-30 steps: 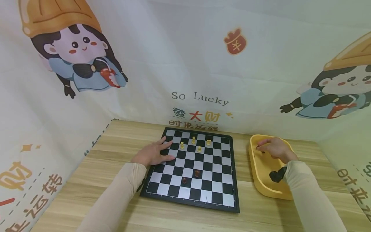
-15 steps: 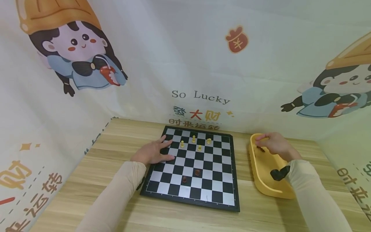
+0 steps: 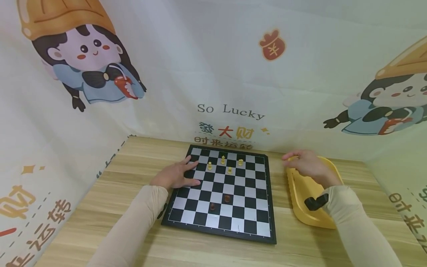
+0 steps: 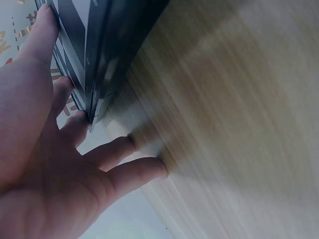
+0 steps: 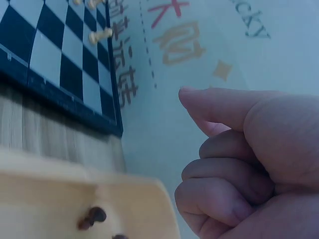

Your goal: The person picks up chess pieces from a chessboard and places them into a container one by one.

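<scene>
Resting at nine to ten o'clock on the chessboard (image 3: 213, 189), the left hand (image 3: 174, 175) is spreading its fingers. Over the tray's (image 3: 314, 221) eleven o'clock rim, the right hand (image 3: 309, 167) is curling; I can't tell whether it's pinching anything. Dark pieces (image 5: 97, 214) are lying inside. Clearing the rim seems wise.

The words “So Lucky” (image 3: 231, 112) run across a printed cloth (image 3: 200, 74) above “發大财” (image 3: 225, 133) and “时来运转” (image 3: 223, 142); a red pouch (image 3: 272, 45) higher up bears a “¥” sign, while “财” (image 3: 15, 200) repeats at left. Marks along the chessboard (image 3: 220, 232) edge are too small to read.
</scene>
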A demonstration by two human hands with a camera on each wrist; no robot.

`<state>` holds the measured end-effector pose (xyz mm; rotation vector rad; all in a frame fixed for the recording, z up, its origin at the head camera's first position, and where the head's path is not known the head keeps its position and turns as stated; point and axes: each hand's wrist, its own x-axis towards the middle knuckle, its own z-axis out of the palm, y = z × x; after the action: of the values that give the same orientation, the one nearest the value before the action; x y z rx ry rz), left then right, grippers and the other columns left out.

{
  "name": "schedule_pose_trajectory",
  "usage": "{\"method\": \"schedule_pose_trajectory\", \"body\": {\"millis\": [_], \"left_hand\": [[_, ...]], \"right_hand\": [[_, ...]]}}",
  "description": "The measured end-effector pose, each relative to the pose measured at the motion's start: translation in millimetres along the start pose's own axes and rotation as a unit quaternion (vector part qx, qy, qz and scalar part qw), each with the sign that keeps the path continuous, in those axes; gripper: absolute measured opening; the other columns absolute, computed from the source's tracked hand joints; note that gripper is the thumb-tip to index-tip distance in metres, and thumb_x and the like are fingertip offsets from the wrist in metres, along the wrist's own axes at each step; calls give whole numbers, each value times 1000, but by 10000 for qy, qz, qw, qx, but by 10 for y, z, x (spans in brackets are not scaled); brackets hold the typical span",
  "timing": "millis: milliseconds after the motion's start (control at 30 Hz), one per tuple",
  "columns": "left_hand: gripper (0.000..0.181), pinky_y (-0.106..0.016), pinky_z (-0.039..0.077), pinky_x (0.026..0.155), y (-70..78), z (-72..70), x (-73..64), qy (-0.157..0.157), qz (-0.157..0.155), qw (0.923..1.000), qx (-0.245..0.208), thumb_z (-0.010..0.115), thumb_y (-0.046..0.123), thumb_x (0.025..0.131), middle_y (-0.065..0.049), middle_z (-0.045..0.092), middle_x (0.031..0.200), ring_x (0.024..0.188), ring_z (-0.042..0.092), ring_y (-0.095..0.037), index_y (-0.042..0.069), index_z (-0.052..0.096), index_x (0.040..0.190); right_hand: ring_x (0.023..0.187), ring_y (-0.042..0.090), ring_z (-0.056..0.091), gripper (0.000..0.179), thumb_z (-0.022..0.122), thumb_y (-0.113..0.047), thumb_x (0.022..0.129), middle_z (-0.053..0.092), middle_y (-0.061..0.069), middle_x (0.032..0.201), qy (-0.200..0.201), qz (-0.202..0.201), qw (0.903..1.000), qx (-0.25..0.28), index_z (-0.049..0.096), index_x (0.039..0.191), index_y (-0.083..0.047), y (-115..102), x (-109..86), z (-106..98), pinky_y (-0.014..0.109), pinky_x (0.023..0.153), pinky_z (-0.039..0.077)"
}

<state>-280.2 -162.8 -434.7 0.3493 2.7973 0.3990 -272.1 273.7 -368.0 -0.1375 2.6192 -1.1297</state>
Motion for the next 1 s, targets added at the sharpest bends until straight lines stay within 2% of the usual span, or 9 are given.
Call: {"method": "schedule_pose_trajectory", "body": {"millis": [133,300,400,467,533,667,1000], "left_hand": [[90,-58,35,122,-2,3,-4,-22,-44,10000,-33,70,64,86,-4,14,174,155,27,-44,33,31,161],[90,-58,35,122,0,2,-6,-27,-45,10000,-50,71,63,86,-5,14,174,155,27,-44,33,31,161],[90,-57,35,122,0,3,-5,-10,-32,10000,-56,71,63,86,-5,15,173,155,28,-44,33,31,161],[90,-57,35,122,-1,4,-4,7,-27,10000,-69,72,63,85,-5,15,173,155,28,-43,33,32,160],[90,-57,35,122,-1,5,-2,15,-27,10000,-85,72,62,85,-5,15,173,155,27,-43,33,32,160],[91,-58,34,123,4,1,2,16,-28,9999,-109,73,62,85,-6,15,174,155,27,-43,32,31,161],[90,-57,34,123,12,4,-7,6,-24,10000,-35,71,63,86,-6,15,173,155,27,-43,32,31,161]], "right_hand": [[62,11,40,41,66,-30,98,44,-7,76,37,-139,9999,-92,63,130,-4,-99,-11,64,24,57,38],[61,13,39,38,67,-31,98,40,-3,75,-7,-248,9997,-90,65,126,-6,-206,-15,133,26,60,39],[78,15,47,37,68,-34,98,54,1,92,-3,-383,9991,-163,66,124,-8,-265,-42,173,28,71,41],[84,18,48,37,69,-35,97,56,3,98,0,-419,9990,-132,67,123,-9,-306,-58,202,29,73,42],[79,17,49,37,70,-35,96,58,1,90,-43,-439,9990,-72,68,122,-9,-349,-68,231,28,70,42],[56,12,40,35,72,-32,94,40,-6,65,-129,-482,9987,119,68,121,-9,-422,-60,284,27,60,39],[46,12,31,33,74,-31,92,32,-8,57,-205,-575,9979,217,70,119,-12,-539,-31,465,25,51,31]]}}
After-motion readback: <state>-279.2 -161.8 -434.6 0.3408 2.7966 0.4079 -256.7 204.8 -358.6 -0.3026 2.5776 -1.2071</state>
